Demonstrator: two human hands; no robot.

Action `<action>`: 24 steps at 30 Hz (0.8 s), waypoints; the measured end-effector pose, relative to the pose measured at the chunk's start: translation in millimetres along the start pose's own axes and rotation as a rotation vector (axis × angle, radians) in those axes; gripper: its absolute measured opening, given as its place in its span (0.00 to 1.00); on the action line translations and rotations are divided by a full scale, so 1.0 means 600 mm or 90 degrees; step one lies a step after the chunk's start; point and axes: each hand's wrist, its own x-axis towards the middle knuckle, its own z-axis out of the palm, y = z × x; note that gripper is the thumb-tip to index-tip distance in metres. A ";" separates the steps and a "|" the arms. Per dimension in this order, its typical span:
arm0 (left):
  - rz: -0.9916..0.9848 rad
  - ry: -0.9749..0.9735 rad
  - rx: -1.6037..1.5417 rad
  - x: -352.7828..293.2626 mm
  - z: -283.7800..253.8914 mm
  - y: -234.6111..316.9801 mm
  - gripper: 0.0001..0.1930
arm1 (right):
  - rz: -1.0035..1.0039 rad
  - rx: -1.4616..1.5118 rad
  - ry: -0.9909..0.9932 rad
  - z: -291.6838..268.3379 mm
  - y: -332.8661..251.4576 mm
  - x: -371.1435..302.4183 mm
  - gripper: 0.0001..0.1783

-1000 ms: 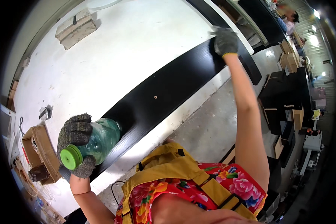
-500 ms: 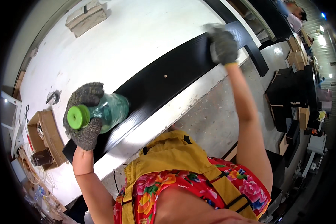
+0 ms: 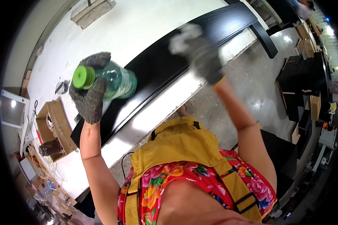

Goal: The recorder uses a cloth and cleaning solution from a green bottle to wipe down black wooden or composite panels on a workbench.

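Wad of white cloth [image 3: 186, 39] nears the bottle [image 3: 121, 81]; right end of the black board [image 3: 152, 65] lies uncovered

The gloved right hand [image 3: 204, 58] appears to pinch the wad at its fingertips, though motion blur hides the individual fingers and whether the wad presses on the surface. The gloved left hand [image 3: 89, 99] curls around the bottle near its green cap [image 3: 83, 77], with fingers above and thumb below.

The chief change is in the right hand: a second ago it was out by the board's right end, and now it is over the middle stretch, closer to the left hand. As I judge it, that shifts the wad's work inward along the board and leaves the glossy length to the right of the grip bare. The left hand keeps its hold. The whole view has shifted too, so part of the apparent movement comes from the head.

The board runs beneath both hands, from just below the left glove to well beyond the right one. Whether the bottle's base touches it, I cannot tell. A second black piece [image 3: 264, 40] sticks out past that far end. Beyond the hands spreads the white table [image 3: 133, 26]; left of the bottle grip, and well apart from the wad, sits an open cardboard box [image 3: 64, 125].
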 end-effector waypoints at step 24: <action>0.062 -0.129 -0.063 0.038 0.036 -0.019 0.23 | 0.014 -0.167 0.061 -0.030 -0.106 -0.040 0.19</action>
